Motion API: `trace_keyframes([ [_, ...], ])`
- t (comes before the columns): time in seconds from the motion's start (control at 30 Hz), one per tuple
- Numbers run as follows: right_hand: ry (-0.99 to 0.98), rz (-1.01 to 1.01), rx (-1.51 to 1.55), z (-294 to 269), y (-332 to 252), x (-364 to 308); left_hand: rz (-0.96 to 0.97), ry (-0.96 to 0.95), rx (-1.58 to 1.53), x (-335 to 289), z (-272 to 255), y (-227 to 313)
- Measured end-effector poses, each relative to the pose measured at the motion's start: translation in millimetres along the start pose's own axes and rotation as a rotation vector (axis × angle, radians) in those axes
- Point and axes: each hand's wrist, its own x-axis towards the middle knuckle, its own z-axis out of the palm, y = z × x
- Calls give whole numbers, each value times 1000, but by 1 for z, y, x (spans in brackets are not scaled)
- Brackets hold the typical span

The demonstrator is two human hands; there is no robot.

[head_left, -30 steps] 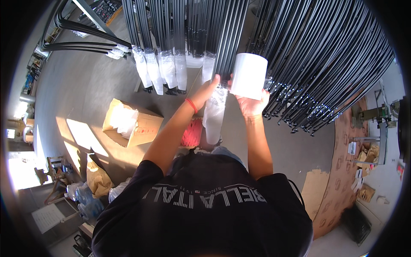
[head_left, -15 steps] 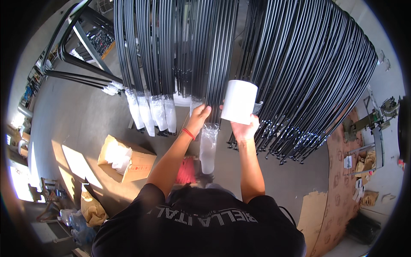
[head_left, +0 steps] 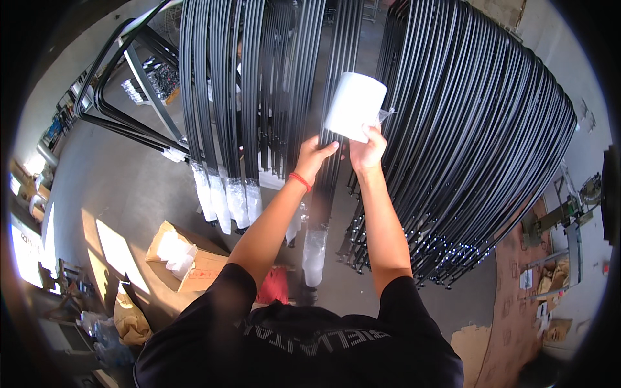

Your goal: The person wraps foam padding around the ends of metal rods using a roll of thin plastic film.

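A white roll of plastic film (head_left: 358, 107) is tilted in my right hand (head_left: 368, 150), whose thumb and fingers grip its lower end. A scrap of clear film sticks out from the roll's right side. Close by on the left, my left hand (head_left: 315, 158), with a red bracelet at the wrist, is closed round a bundle of long black tubes (head_left: 339, 58). Its thumb lies across the front of the tubes; the other fingers are mostly hidden. Clear plastic wrap (head_left: 314, 257) covers the bundle's lower end.
Other black tube bundles (head_left: 220, 97) with wrapped ends hang to the left. A dense row of bare black tubes (head_left: 472, 129) fills the right. An open cardboard box (head_left: 206, 271) with white contents stands at lower left, beside a red thing (head_left: 275, 286). Cardboard (head_left: 471, 346) lies at lower right.
Both hands have moved farther up along the tube bundle. The white roll has risen with my right hand and leans more. My left hand remains at the bundle.
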Motion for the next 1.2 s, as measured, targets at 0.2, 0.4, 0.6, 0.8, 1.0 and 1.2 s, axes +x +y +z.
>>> trace_keyframes([
  [0.2, 49, 11, 133, 8, -11, 22, -2, 30, 132, 22, -20, -9],
  [0.4, 132, 29, 139, 13, -18, 19, 136, 93, 371, 35, -29, -19],
  [0.6, 111, -21, -11, 17, -33, 73, 260, 157, 537, 60, -13, -3],
  [0.8, -93, -137, -38, 26, -55, 157, 891, 561, 1181, 131, 27, 106],
  [1.0, -214, -162, 71, 54, -59, 205, 1094, 583, 1654, 240, 48, 193],
  [1.2, -281, -272, 46, 70, -62, 254, 1184, 573, 1880, 303, 54, 229],
])
